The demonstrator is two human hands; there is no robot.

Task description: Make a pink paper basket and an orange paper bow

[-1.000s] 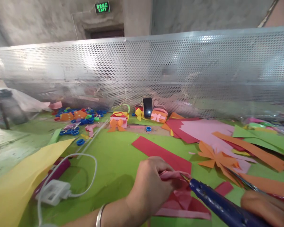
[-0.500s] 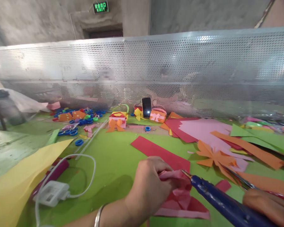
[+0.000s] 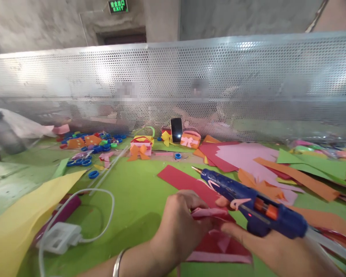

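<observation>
My left hand [image 3: 180, 227] is closed around a folded pink paper piece [image 3: 209, 212], pinching it over a red and pink paper shape [image 3: 219, 246] on the green table. My right hand [image 3: 272, 250] grips a blue hot glue gun [image 3: 248, 200]. One of its fingers stretches out and touches the pink paper. The gun's nozzle points up and left, lifted clear of the paper, above a red paper strip [image 3: 184, 181].
A yellow sheet [image 3: 23, 219], a white charger with cable [image 3: 60, 236] and a maroon tube [image 3: 69, 206] lie at left. Pink, red, orange and green paper sheets [image 3: 248, 157] are spread at right. Small paper boxes [image 3: 140, 148], a phone [image 3: 176, 130] and blue rings [image 3: 95, 146] stand before a perforated metal screen [image 3: 173, 88].
My right hand has lifted the glue gun off the pink paper and swung it up and left; a finger now reaches onto the paper. My left hand has stayed in place.
</observation>
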